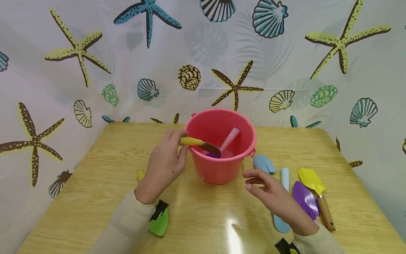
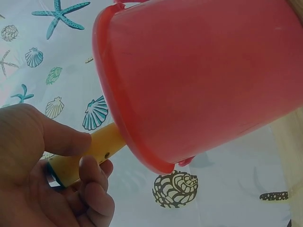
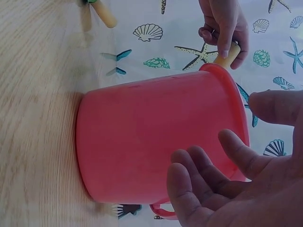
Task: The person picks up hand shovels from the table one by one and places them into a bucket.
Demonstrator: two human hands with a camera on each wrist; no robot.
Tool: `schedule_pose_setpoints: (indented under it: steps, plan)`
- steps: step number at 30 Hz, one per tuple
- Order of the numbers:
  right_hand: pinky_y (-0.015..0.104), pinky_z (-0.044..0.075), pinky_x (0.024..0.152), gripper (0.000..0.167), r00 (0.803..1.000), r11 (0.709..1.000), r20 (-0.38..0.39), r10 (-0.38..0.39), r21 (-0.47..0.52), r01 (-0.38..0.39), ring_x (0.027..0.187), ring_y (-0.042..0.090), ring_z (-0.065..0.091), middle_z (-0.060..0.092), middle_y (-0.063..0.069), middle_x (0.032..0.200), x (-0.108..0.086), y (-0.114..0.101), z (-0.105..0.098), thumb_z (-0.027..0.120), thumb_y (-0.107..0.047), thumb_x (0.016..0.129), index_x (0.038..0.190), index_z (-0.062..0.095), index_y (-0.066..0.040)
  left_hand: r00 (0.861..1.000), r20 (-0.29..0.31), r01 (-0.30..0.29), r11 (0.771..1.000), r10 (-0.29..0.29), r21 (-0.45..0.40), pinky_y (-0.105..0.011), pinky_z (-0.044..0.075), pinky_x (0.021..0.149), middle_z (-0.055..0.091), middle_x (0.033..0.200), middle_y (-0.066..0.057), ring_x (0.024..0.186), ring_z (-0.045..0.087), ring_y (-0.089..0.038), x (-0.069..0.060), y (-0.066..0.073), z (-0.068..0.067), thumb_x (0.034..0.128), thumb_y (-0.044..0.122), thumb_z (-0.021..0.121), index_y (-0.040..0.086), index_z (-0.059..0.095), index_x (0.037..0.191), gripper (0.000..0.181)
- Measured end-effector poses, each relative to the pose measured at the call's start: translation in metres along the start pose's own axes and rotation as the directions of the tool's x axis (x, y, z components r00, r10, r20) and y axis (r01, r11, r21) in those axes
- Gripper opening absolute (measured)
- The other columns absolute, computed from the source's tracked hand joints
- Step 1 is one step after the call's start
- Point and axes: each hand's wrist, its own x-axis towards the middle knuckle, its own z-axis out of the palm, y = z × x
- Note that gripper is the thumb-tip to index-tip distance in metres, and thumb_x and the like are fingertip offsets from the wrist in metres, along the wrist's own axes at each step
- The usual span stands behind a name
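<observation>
One yellow-handled tool (image 1: 191, 141) sat pinched in the left hand (image 1: 168, 158)
Its blade (image 1: 211, 148) lay right of the grip, at the mouth of the pink bucket (image 1: 219, 173) — the empty right hand (image 1: 275, 197) curved loosely.

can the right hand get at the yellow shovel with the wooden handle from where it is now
Probably yes: the right hand holds nothing, and the yellow shovel lies to its right with nothing seen on top; only the purple shovel lies partly between them.

On a wooden table (image 1: 193, 225) we see a pink bucket (image 1: 219, 173); a left hand (image 1: 166, 162) grips a yellow-handled tool (image 1: 191, 141) over it, and a right hand (image 1: 276, 195) hovers nearby
</observation>
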Motion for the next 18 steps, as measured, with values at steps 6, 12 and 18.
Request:
schedule_pose_setpoints:
  steps: [6,12,18]
  plan:
    - [0.022,0.053,0.089,0.035,1.0,1.0,-0.005,-0.018,0.001,0.018,0.123,0.037,0.055,0.057,0.017,0.132,-0.0011,-0.0003,-0.0001,0.056,-0.019,0.101,0.132,0.052,-0.002,1.0,0.001,-0.004,1.0,0.004,-0.005,-0.03,0.056,0.062,0.061,0.124,-0.01,0.088,0.068,-0.024,-0.0001,0.0002,0.0008,0.0923,0.011,0.067,0.011,0.057,0.127,0.036]
    - [0.023,0.053,0.089,0.036,1.0,1.0,-0.003,-0.011,-0.005,0.011,0.123,0.035,0.056,0.057,0.017,0.132,-0.0006,-0.0001,-0.0007,0.056,-0.02,0.101,0.132,0.052,-0.002,1.0,-0.004,-0.01,1.0,0.01,-0.011,-0.024,0.048,0.053,0.06,0.125,-0.01,0.066,0.06,-0.017,-0.0012,0.0,0.0004,0.0931,0.013,0.067,0.011,0.056,0.13,0.038]
    - [0.024,0.053,0.089,0.036,1.0,1.0,0.0,-0.014,-0.004,0.014,0.123,0.035,0.056,0.057,0.016,0.133,-0.0009,0.0009,-0.0007,0.056,-0.021,0.102,0.132,0.052,-0.003,1.0,-0.003,-0.003,1.0,0.003,-0.013,-0.022,0.044,0.05,0.06,0.127,-0.011,0.05,0.044,-0.011,-0.0023,0.0004,-0.0005,0.0947,0.015,0.065,0.008,0.056,0.132,0.039]
